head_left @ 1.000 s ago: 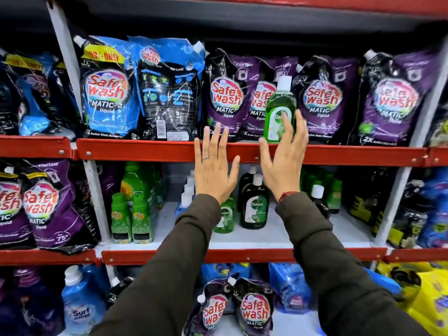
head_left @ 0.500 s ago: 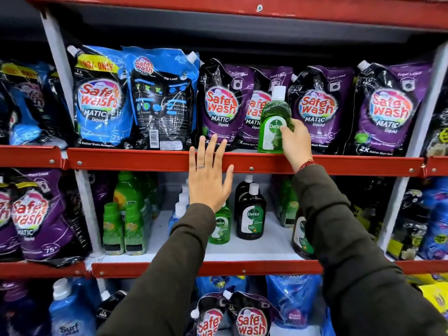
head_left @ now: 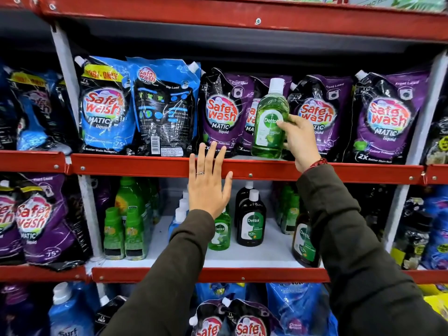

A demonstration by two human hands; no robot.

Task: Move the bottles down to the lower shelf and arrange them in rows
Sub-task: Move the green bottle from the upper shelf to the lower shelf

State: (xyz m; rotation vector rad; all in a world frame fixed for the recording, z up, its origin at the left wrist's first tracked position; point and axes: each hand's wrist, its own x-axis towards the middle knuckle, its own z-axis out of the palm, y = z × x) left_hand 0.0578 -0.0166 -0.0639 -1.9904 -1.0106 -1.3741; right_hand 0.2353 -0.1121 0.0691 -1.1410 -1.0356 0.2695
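Since a moment ago the right hand [head_left: 299,139] has clamped round the green clear-plastic white-capped Dettol bottle [head_left: 269,122], centre-right on the upper red shelf [head_left: 145,166], ready to go down, while the left hand [head_left: 208,185] stays spread open, empty

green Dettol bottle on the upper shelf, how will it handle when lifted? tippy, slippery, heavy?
The green Dettol bottle looks nearly full, so probably heavy for its size. Tall and narrow, it likely tips easily when set down. Its glossy plastic may be slippery; the right hand grips its side, over part of the label.
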